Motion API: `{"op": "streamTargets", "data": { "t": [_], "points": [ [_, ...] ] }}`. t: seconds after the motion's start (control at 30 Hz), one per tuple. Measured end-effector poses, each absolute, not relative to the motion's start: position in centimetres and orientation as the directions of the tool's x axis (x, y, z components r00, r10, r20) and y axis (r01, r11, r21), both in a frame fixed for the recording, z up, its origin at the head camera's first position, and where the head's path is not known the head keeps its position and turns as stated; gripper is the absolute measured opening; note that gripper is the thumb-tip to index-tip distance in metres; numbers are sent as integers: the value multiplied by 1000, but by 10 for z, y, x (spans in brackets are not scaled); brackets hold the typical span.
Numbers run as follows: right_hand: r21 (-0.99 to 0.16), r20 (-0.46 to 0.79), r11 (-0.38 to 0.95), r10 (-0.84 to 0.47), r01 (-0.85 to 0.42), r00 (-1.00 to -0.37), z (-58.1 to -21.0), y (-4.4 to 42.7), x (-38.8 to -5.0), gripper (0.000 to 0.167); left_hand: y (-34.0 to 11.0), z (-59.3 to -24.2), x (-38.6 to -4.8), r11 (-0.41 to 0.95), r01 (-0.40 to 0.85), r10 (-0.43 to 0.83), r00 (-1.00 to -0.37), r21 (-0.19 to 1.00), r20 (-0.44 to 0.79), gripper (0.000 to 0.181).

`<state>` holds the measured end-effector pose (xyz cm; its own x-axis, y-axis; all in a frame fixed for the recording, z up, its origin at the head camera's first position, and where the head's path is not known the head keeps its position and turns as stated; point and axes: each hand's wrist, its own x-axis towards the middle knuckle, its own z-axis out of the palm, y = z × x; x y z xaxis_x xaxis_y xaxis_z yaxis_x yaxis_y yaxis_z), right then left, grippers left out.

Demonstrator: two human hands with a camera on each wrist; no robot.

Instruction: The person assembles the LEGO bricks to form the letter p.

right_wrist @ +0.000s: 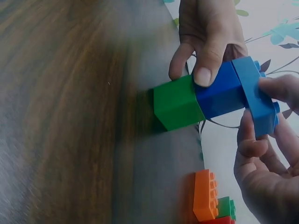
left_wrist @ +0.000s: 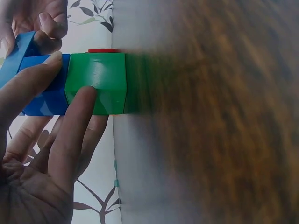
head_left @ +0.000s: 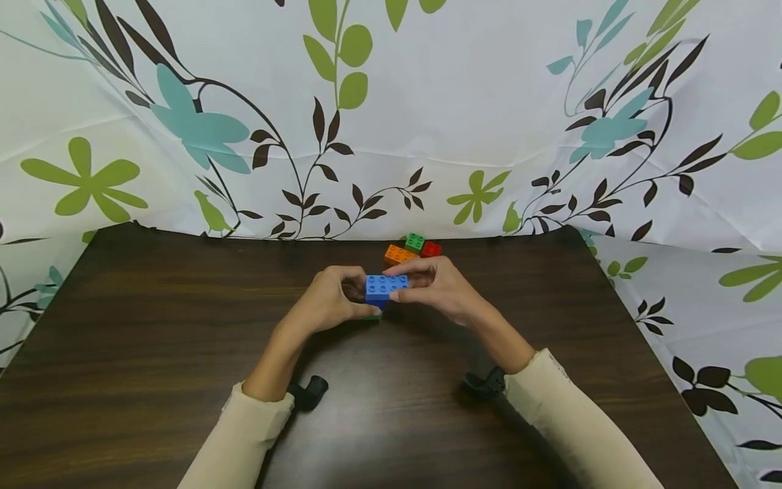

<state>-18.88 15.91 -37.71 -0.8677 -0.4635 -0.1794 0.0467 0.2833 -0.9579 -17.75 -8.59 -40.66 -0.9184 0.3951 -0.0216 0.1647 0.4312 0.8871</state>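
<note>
A stack of toy building bricks stands on the table between both hands. At its base is a tall green brick (right_wrist: 177, 105), and on that sits a tall dark blue brick (right_wrist: 223, 93). A lighter blue eight-stud brick (head_left: 386, 286) tops the stack and juts out to the right. My left hand (head_left: 326, 302) grips the dark blue brick between thumb and fingers, with a fingertip also touching the green one in the left wrist view. From the right, my right hand (head_left: 441, 292) pinches the overhanging end of the lighter blue brick.
Behind the hands lie an orange brick (head_left: 400, 255), a small green brick (head_left: 415, 242) and a red brick (head_left: 430, 250), close together near the far edge of the dark wooden table (head_left: 153, 326). A leaf-patterned cloth (head_left: 427, 136) hangs just behind that edge.
</note>
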Motion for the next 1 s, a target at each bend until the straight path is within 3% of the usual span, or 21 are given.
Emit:
{"op": "streamTargets", "data": {
  "t": [0.23,0.5,1.0],
  "points": [
    [-949,-164,315,-485,4,-859,-378,162,-189,40,-86,-408,-178,440,189,393,-920,878,1,28],
    [-986,-154,116,-381,119,-912,-382,182,-200,38,-83,-406,-179,486,186,378,-926,854,-13,32],
    [-954,-59,300,-182,1,-981,-393,200,-207,39,-80,-400,-174,539,172,392,-918,825,-64,36]
  ]
}}
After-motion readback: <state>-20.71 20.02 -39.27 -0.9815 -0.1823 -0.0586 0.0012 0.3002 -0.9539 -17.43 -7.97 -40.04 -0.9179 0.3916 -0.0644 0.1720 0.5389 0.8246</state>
